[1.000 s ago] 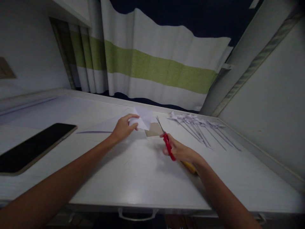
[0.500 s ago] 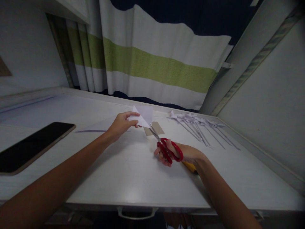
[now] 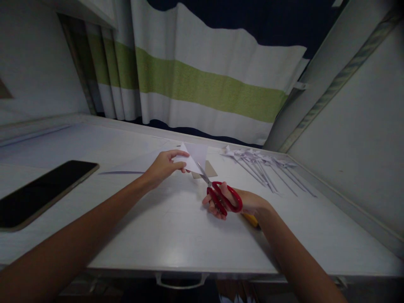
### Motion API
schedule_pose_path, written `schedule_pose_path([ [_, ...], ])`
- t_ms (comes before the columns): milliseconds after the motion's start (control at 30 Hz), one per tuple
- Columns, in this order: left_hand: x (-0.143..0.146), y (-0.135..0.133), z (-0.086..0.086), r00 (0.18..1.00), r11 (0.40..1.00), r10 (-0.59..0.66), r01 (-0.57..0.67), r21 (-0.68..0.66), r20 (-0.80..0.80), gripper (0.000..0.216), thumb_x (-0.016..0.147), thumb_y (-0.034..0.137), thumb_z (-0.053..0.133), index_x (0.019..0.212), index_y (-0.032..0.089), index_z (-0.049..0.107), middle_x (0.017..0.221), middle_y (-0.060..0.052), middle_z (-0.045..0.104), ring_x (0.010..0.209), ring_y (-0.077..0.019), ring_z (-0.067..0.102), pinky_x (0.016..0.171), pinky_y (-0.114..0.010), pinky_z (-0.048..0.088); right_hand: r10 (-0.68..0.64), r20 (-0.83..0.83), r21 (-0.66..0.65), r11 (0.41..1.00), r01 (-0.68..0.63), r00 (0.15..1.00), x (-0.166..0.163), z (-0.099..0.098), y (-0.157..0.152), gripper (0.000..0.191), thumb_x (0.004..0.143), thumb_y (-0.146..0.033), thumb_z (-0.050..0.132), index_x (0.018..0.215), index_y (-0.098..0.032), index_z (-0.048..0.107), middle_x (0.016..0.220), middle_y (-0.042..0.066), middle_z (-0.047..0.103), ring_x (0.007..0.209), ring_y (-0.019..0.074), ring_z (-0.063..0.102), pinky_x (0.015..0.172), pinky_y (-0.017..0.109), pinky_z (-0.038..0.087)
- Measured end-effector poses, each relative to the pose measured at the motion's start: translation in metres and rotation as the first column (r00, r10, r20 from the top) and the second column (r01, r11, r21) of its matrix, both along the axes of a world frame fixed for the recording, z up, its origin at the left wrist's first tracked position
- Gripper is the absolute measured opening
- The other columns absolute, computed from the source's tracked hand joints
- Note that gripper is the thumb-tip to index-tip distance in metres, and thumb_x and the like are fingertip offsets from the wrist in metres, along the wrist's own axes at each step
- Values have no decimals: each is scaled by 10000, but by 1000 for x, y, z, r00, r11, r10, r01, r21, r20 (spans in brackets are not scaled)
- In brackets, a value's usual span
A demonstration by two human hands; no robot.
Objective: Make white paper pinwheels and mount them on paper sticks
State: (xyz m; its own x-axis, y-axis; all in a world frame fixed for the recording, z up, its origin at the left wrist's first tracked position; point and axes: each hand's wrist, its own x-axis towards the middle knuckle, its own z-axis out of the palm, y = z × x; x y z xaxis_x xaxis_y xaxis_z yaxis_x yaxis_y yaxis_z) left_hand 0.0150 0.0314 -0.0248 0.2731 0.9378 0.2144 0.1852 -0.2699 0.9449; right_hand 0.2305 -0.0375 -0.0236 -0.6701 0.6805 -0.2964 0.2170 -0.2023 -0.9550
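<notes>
Between its thumb and fingers my left hand pinches a folded sheet of white paper, held up above the table. My right hand has its fingers in the handles of red-handled scissors. The scissor blades point up and left and meet the lower right part of the paper; whether they are cutting into it I cannot tell. Behind the paper lies a small grey-brown card, partly hidden by it.
A dark-screened phone lies at the left, near a larger white sheet. Several paper pinwheels on sticks lie at the back right. A yellow object shows under my right wrist. A striped curtain hangs behind the table.
My left hand and the paper have shifted a little to the right, towards the scissors. The scissors have stayed nearly in place.
</notes>
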Motion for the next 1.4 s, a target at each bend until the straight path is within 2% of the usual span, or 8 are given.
schedule_pose_path([
  [300,1,-4,3,1000,1000,14,-14,-22,-10,350,655,163,548,1004,131,549,525,22,571,626,-151,608,575,-215,383,-15,16,6,1000,15,1000,1,-1,0,638,734,-645,292,921,-79,518,716,78,530,582,98,488,460,208,403],
  [633,1,-4,5,1000,1000,2,-2,-14,1,332,663,146,547,994,129,548,513,33,562,603,-131,608,565,-195,384,-15,53,-4,1000,15,998,-4,4,-1,662,747,-645,216,884,-73,519,590,38,521,457,76,478,444,214,395],
  [967,1,-3,5,999,1000,26,-26,-3,-38,335,658,151,547,993,130,548,506,32,557,608,-144,616,544,-195,367,-72,5,-11,997,72,997,-3,-2,2,617,747,-633,281,847,-78,530,541,29,510,439,78,472,375,185,338],
  [1200,1,-3,3,1000,1000,16,-16,-5,-14,333,663,155,537,994,123,543,494,43,544,620,-156,622,621,-230,397,-79,-8,34,996,79,997,-5,-1,2,609,747,-635,276,838,-84,519,494,8,494,396,70,447,330,170,304],
  [1400,2,-4,6,999,999,33,-34,-9,-39,332,661,149,533,992,119,544,492,45,542,630,-163,622,661,-257,404,-106,19,12,994,105,994,-6,-2,2,555,743,-629,308,755,-110,504,465,-4,502,372,63,446,337,169,335],
])
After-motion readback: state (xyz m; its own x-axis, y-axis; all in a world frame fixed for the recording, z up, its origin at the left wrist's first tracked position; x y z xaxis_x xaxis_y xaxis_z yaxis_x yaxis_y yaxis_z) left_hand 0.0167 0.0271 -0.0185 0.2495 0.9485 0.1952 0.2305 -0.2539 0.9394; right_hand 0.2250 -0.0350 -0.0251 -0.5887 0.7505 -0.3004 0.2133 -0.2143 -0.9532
